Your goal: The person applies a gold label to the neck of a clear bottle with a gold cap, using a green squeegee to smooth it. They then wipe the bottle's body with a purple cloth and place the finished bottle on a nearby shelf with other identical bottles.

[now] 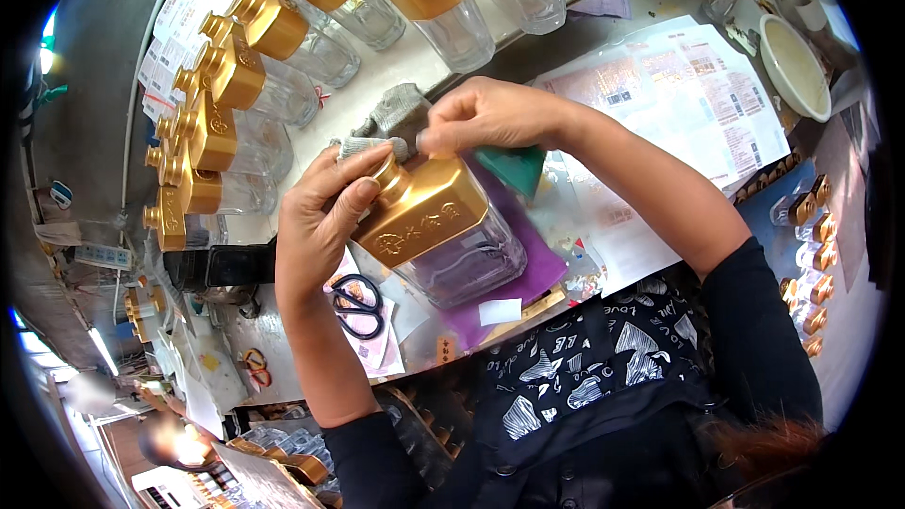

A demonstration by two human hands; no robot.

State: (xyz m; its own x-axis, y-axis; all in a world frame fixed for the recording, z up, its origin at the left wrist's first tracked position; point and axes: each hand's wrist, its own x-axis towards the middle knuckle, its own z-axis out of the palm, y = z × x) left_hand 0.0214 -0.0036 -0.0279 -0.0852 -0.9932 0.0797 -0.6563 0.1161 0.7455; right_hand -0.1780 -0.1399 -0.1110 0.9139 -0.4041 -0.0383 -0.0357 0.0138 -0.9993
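- Clearly, the bottle (438,226) with the gold top is near the centre of the view, tilted, its neck pointing to about eleven o'clock.
- The left hand (325,203) comes to it from nine o'clock; its thumb and bent fingers close around the gold neck.
- The right hand (485,118) is at twelve to one o'clock of the bottle; its fingers are curled, thumb and forefinger brought together, but I cannot tell what they pinch.
- A gray knitted cloth (401,106) lies at eleven o'clock, just beside both hands.
- Purple cloth (533,269) shows beside the bottle at four o'clock, and black-handled scissors (377,306) lie at seven to eight o'clock.
- Other gold-topped bottles (212,137) stand from ten to twelve o'clock; printed sheets (679,104) lie at two o'clock.
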